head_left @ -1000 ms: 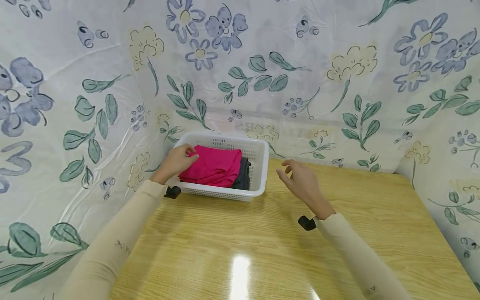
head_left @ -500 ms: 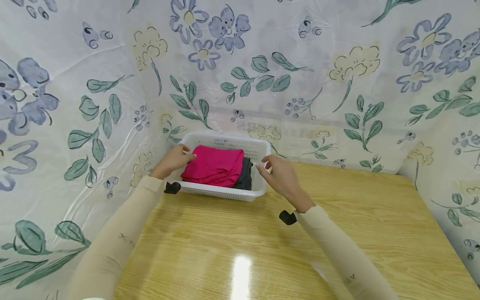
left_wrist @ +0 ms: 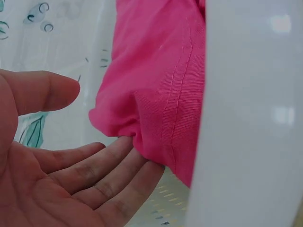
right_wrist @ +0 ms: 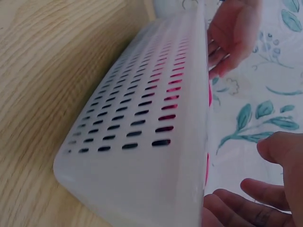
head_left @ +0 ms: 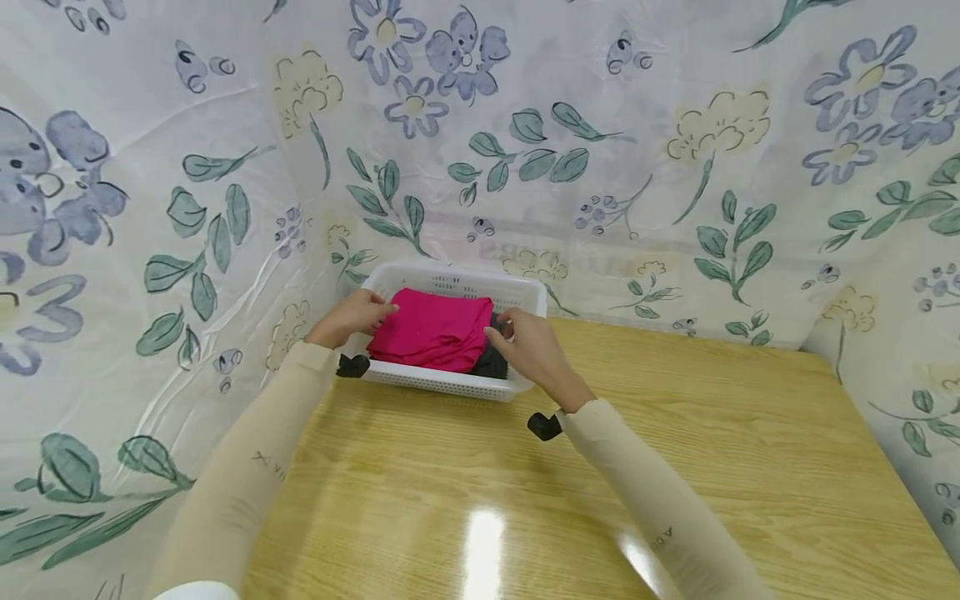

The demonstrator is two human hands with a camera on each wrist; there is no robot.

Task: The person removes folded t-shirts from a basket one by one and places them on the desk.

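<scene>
A folded bright pink garment (head_left: 431, 329) lies in a white perforated plastic basket (head_left: 442, 385), on top of dark grey folded cloth (head_left: 492, 360). My left hand (head_left: 357, 317) reaches over the basket's left end. In the left wrist view its fingers (left_wrist: 102, 184) are extended, tips at the lower edge of the pink garment, and the thumb stands apart. My right hand (head_left: 528, 343) is over the basket's right end beside the dark cloth, thumb and fingers apart. The right wrist view shows its fingers (right_wrist: 246, 213) partly hidden behind the basket's rim; whether they touch cloth I cannot tell.
The basket stands on a wood-grain table (head_left: 675, 433) near its back left corner. A floral sheet (head_left: 570, 200) hangs behind and along both sides of the table. A black wrist camera (head_left: 543, 426) sits under the right wrist, another camera (head_left: 352, 366) under the left.
My right hand has moved left from beside the basket to inside its right end. My left hand has stayed at the left end, shifting only slightly.
</scene>
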